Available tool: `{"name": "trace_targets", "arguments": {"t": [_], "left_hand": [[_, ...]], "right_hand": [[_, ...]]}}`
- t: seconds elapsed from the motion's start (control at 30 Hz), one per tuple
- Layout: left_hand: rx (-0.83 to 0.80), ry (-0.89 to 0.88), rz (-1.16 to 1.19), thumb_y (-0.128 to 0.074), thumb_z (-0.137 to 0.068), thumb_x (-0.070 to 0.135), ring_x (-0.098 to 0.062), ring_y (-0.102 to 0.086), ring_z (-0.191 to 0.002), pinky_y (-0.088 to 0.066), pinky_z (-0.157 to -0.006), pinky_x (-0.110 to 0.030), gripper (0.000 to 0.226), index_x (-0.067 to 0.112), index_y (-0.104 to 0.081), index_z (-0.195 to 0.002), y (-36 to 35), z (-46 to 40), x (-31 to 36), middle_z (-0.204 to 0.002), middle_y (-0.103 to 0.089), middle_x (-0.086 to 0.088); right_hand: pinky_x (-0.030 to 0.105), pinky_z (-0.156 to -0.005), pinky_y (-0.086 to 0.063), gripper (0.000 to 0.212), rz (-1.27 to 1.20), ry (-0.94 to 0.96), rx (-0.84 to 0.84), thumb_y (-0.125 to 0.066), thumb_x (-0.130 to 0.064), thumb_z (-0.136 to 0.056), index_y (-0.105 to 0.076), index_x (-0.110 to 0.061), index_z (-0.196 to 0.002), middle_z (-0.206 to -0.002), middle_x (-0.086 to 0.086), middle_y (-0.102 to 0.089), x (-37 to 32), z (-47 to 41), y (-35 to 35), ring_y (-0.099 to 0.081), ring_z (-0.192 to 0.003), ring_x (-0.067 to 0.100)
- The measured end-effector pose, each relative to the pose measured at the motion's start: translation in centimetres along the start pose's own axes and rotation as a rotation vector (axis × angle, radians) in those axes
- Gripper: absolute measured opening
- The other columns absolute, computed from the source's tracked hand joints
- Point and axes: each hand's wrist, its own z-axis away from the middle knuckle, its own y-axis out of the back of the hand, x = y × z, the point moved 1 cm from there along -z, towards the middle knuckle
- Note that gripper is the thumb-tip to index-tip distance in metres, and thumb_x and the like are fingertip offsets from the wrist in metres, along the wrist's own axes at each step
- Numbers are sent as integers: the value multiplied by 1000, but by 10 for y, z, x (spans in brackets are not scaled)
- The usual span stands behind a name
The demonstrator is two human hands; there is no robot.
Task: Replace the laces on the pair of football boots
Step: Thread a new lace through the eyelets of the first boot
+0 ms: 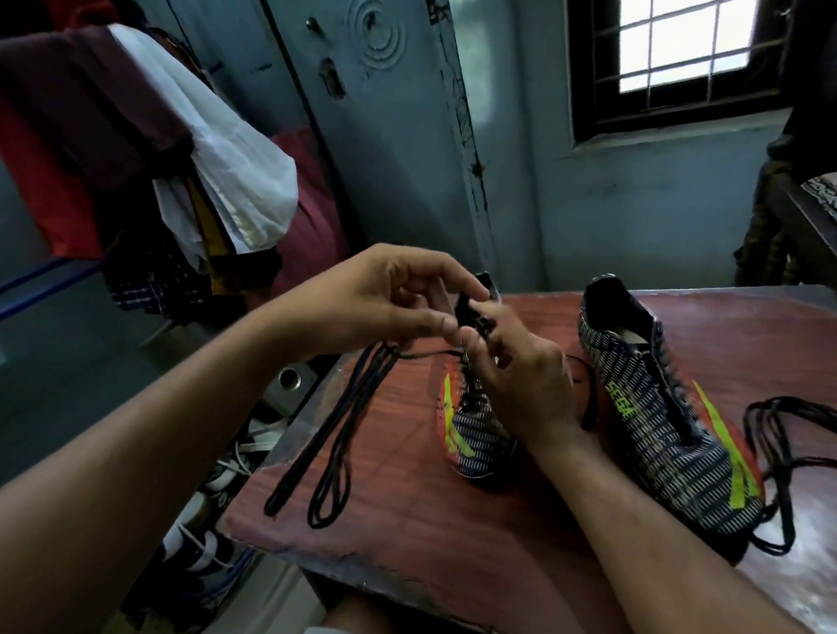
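Table (pixel 436 525): reddish board; its 6 and 3 o'clock sides run out of frame, so how far it extends there is unknown.
Right boot (pixel 664 420): lies at 3 o'clock on the table, eyelets apparently empty, well apart from the hands.
Left boot (pixel 476 436): near table centre, toe toward 6 o'clock; its upper eyelets and tongue are hidden behind the hands.
Loose lace, right (pixel 778 458): tangled at 3 o'clock around the right boot's toe; old or new, I cannot tell.
Loose lace, left (pixel 337 432): looped at 9 o'clock, hanging past the table edge; a tug could likely drag it off.
Left hand (pixel 382 302): fingers curled, tips pinching something small and dark at the left boot's collar.
Right hand (pixel 519 368): fingers bent onto the lace area; what it holds is unclear.
Risk: the lace end may miss or skip an eyelet, since the fingers cover the holes; pulling could also tip the boot.
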Motion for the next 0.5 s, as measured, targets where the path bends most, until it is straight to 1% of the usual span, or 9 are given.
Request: {"name": "trace_targets", "arguments": {"t": [0.03,0.07,0.1,0.2,0.27,0.33,0.37,0.43,0.5], "left_hand": [[-12,-14,37,-72,-93,8,-23,-65,-79,-54,-70,-31,34,13,-67,-127,-1,3,-1,-91,-72,-17],[-17,-24,68,-73,-92,8,-21,-67,-81,-55,-74,-31,37,14,-66,-127,-1,7,-2,-90,-72,-16],[-18,-33,97,-73,-90,8,-19,-68,-82,-54,-78,-29,38,14,-66,-127,0,11,-4,-89,-73,-15],[-14,-35,220,-74,-86,3,-14,-69,-80,-53,-76,-23,42,12,-65,-126,4,22,-13,-82,-71,-8],[-24,-13,274,-72,-85,-1,-14,-69,-79,-55,-73,-21,43,9,-63,-126,9,31,-24,-81,-69,-6],[-18,11,235,-73,-87,1,-17,-70,-83,-54,-73,-21,38,9,-65,-123,12,37,-39,-85,-70,-10],[23,20,193,-74,-90,7,-20,-69,-86,-53,-74,-22,33,11,-66,-122,10,38,-49,-90,-72,-13],[218,19,105,-69,-96,22,-22,-69,-95,-52,-82,-28,24,14,-69,-118,3,34,-71,-103,-74,-11],[488,-1,93,-62,-100,24,-13,-67,-97,-52,-86,-28,18,15,-71,-112,-11,22,-92,-106,-75,-4]], "right_hand": [[35,-63,-53,27,32,2,-3,-55,-42,-99,-63,-30,-121,-82,-4,-73,3,0,0,-73,-75,25],[37,-64,-53,24,33,-9,-22,-51,-40,-99,-66,-30,-113,-81,-3,-74,5,0,-1,-72,-77,27],[39,-65,-53,25,21,-31,-49,-47,-38,-99,-67,-29,-111,-80,-3,-73,8,0,-2,-71,-78,27],[36,-68,-51,32,28,-132,-74,-41,-35,-101,-67,-25,-117,-80,-2,-73,20,-3,-3,-70,-77,28],[40,-68,-54,37,26,-174,-37,-35,-40,-103,-66,-26,-120,-79,-1,-72,26,-5,-1,-69,-75,29],[44,-67,-56,42,23,-173,-3,-31,-47,-106,-64,-29,-123,-82,1,-72,28,-7,1,-70,-75,28],[44,-67,-57,42,15,-172,4,-31,-49,-107,-64,-30,-126,-86,2,-73,28,-7,0,-71,-79,27],[41,-76,-59,41,-29,-167,16,-35,-46,-109,-65,-29,-130,-101,-1,-76,23,-8,0,-72,-92,22],[40,-89,-56,40,-64,-164,41,-37,-42,-108,-67,-26,-129,-114,-4,-73,21,-8,0,-69,-107,16]]}}
